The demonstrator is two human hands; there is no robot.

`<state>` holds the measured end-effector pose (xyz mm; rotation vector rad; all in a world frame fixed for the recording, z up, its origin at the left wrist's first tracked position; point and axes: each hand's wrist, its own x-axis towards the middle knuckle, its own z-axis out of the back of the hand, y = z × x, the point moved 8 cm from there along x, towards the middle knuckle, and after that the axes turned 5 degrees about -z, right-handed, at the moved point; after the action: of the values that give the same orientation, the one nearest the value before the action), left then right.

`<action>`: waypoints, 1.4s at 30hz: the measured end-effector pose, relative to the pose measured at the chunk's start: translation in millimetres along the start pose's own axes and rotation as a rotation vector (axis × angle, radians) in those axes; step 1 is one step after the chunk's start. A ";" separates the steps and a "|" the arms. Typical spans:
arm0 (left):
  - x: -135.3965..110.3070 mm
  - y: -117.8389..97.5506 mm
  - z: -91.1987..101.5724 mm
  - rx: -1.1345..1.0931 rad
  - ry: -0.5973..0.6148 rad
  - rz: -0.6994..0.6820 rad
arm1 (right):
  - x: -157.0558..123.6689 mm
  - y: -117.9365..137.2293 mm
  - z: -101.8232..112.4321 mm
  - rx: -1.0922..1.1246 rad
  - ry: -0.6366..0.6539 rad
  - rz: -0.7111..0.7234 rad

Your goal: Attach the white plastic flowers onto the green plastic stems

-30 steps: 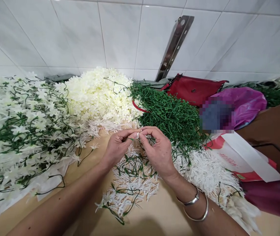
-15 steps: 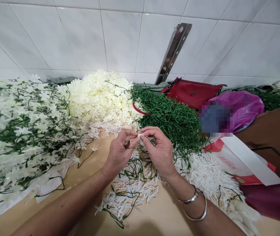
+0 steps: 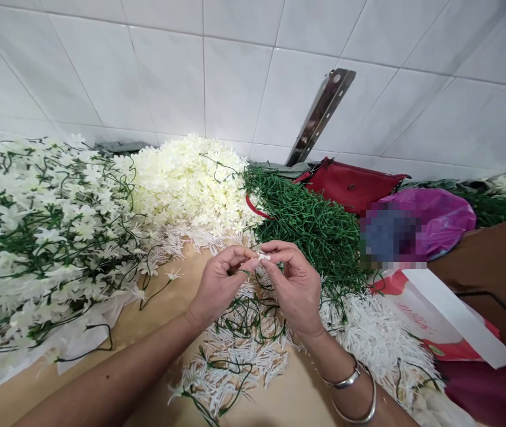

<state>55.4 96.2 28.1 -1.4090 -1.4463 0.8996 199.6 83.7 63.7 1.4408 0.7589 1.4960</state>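
Observation:
Between my two hands is a small white artificial flower, mostly covered by the fingertips. My left hand is closed in a pinch at its left side, with a bit of green stem showing by the thumb. My right hand, silver bangles on its wrist, pinches the flower from the right. Below them lie thin white stamen-like strands mixed with dark green stems. Just behind my right hand is a heap of green artificial stems. Farther back left rises a mound of loose cream blossoms.
Many white flowers on green stems fill the left side. More white strands lie at right, beside a red and white bag. A red purse and purple plastic bag stand behind. A metal bracket is against the tiled wall.
The view has tilted up slightly, so everything sits lower in the picture. Both hands stay together in a pinch, and more of the white flower shows between the fingertips.

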 end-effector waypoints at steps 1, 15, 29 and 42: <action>1.6 0.1 -0.5 -0.007 0.009 0.008 | 0.7 0.2 0.4 0.001 0.007 -0.006; 11.0 -1.5 10.1 0.152 0.059 -0.007 | 8.2 -21.0 6.9 -0.010 -0.041 -0.268; 13.8 7.1 13.4 0.146 0.048 -0.020 | 3.6 -33.5 -0.9 0.059 0.013 -0.360; 15.1 8.6 13.5 0.150 0.100 0.014 | 4.5 0.2 1.9 -0.220 -0.035 -0.006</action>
<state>46.4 113.0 17.3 -1.3351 -1.2694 0.9143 201.8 87.4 66.1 1.2940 0.5581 1.4959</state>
